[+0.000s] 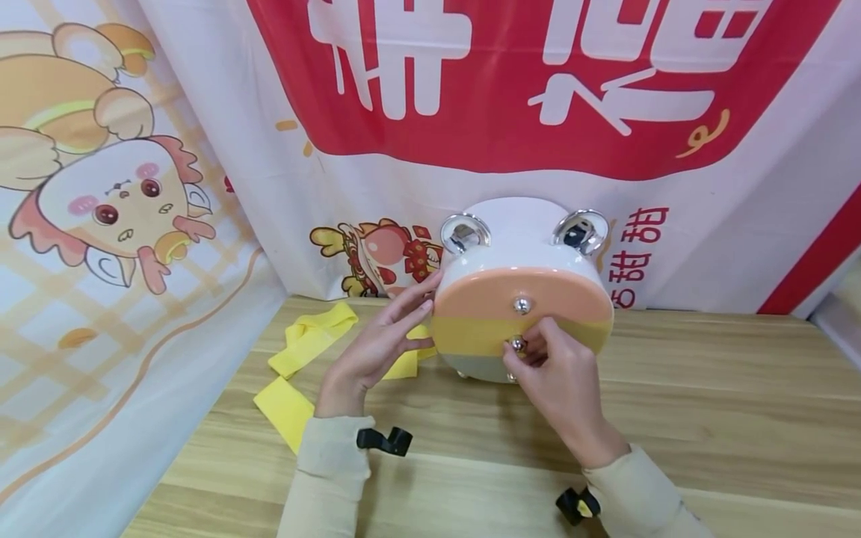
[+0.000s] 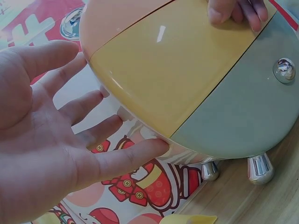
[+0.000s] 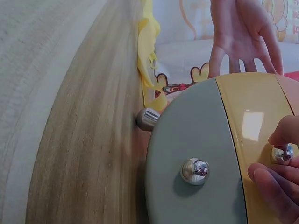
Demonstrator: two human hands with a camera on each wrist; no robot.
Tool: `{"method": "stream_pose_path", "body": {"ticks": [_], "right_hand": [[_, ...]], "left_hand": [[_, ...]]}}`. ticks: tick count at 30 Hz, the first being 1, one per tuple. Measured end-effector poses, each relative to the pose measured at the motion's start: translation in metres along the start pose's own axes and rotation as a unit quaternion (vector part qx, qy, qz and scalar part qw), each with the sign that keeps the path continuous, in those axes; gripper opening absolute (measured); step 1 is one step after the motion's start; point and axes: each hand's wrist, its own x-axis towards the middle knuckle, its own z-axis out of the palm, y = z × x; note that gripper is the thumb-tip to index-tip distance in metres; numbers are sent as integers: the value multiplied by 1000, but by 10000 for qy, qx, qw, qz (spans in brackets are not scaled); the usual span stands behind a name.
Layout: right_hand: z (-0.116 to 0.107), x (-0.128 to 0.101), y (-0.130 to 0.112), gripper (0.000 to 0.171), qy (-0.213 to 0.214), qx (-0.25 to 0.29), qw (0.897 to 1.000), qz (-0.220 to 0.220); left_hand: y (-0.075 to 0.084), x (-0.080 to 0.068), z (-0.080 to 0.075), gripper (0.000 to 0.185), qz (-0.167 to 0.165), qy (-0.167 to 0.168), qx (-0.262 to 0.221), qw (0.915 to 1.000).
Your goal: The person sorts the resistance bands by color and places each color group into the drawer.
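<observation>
1. A round drawer box [image 1: 521, 299] is standing on chrome feet [image 2: 259, 169] at the middle of the head view, on the wooden table [image 1: 706, 388], in front of a printed backdrop [image 1: 202, 112] filling the top of the frame.
2. Its face is showing three bands: orange at the top, yellow in the middle, grey-green at the bottom, each with a chrome knob.
3. The right hand [image 1: 561, 385], coming in from the lower right of the head view, is pinching the yellow band's knob [image 3: 283, 153] between thumb and fingertips; at the right edge of the right wrist view the curled fingers [image 3: 275, 184] are closing around it.
4. The grey-green band's knob [image 3: 195, 171] is sitting free at the centre of that view.
5. The left hand [image 1: 377, 347], left of centre in the head view, is spread flat with straight fingers [image 2: 126, 156] resting against the box's left side, holding nothing.
6. A yellow strap [image 1: 303, 359] is lying crumpled on the table behind the left hand, running toward the lower left.
7. Two chrome rings [image 1: 464, 233] are sticking up from the white top of the box.
</observation>
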Motion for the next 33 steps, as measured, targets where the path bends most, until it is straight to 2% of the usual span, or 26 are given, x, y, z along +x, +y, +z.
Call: {"method": "stream_pose_path", "body": {"ticks": [4,7,11,13,15,22,33], "right_hand": [[1,-2,2,26,19,80,9999,68],[2,-12,5,27,-12,108,9994,316],[6,-27,11,23,-359,-327,9959,757],[8,-32,13,20,-546,-558,9934,844],[11,-33,14,20,-664,-753,9917,804],[17,-34,10,21,-571,-1119,9913,390],[20,-35,12,16,-668,-897,9913,693]], "left_hand": [[0,0,1,48,36,-19,-54,10000],[0,0,2,48,24,-37,-90,9999],[0,0,3,48,-9,-40,-49,10000],[1,0,3,48,20,-40,-18,10000],[2,0,3,48,52,-40,-10,10000],[2,0,2,48,7,-27,-24,10000],[1,0,1,49,-24,1,-52,10000]]}}
